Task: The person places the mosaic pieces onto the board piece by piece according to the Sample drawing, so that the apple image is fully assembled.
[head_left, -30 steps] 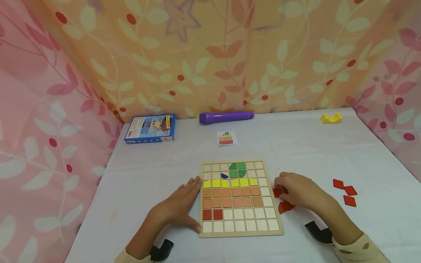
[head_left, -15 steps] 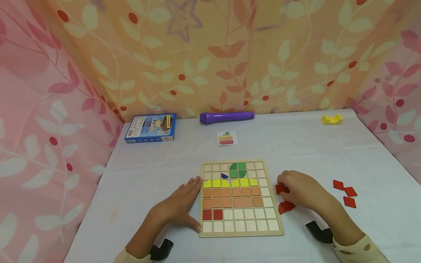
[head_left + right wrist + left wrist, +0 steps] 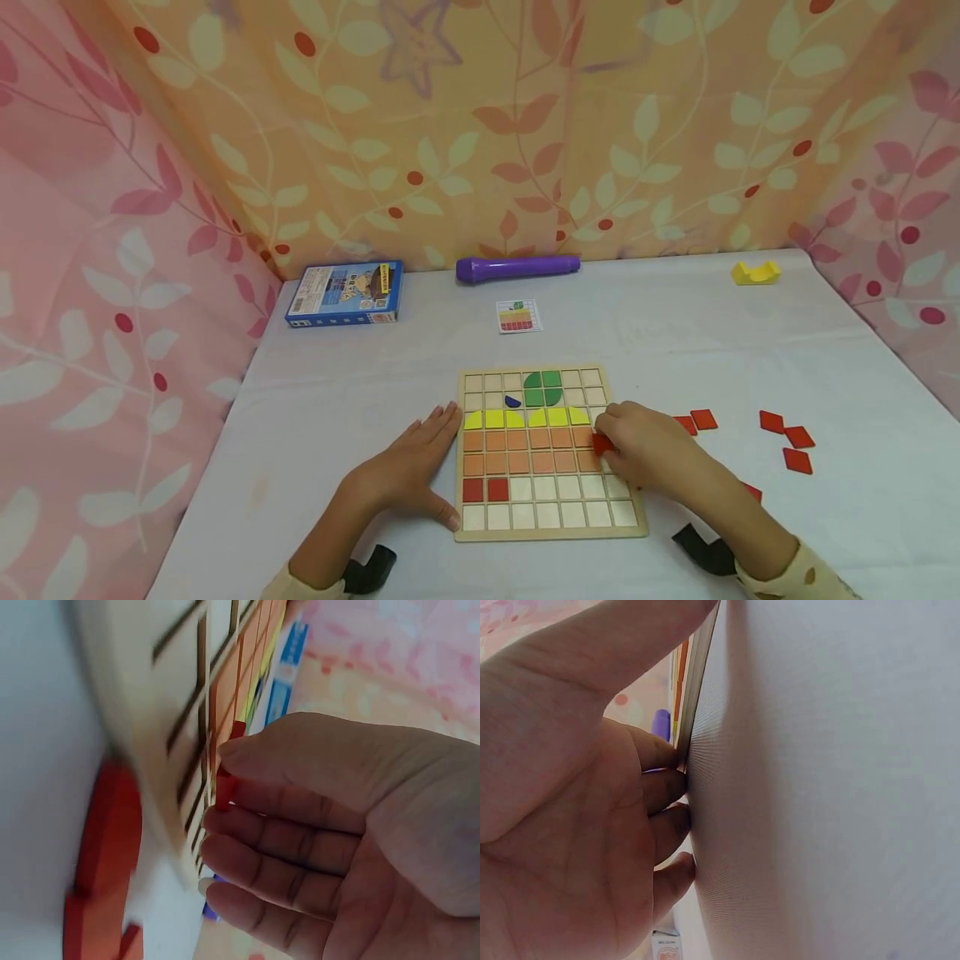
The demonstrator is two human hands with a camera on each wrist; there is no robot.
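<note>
My right hand (image 3: 648, 446) pinches a small red tile (image 3: 602, 444) between thumb and fingertips, over the right side of a wooden grid board (image 3: 551, 534). The right wrist view shows the same red tile (image 3: 224, 789) at the thumb tip. My left hand (image 3: 405, 462) lies along the board's left edge, fingers extended and touching it, thumb near the lower corner. On the board sit green tiles (image 3: 542, 388), a small dark blue piece (image 3: 512, 402), a row of yellow tiles (image 3: 557, 417), two rows of orange tiles (image 3: 517, 462) and two red squares (image 3: 497, 489) at lower left.
Loose red tiles (image 3: 703, 419) lie right of the board, partly behind my right arm; several red diamonds (image 3: 798, 461) are farther right. Behind the board are a pattern card (image 3: 518, 317), a purple cylinder (image 3: 517, 267), a blue box (image 3: 345, 293) and a yellow piece (image 3: 756, 273).
My right hand has moved left from the loose red pieces to above the board's right side, carrying a red tile. My left hand has stayed in place.
</note>
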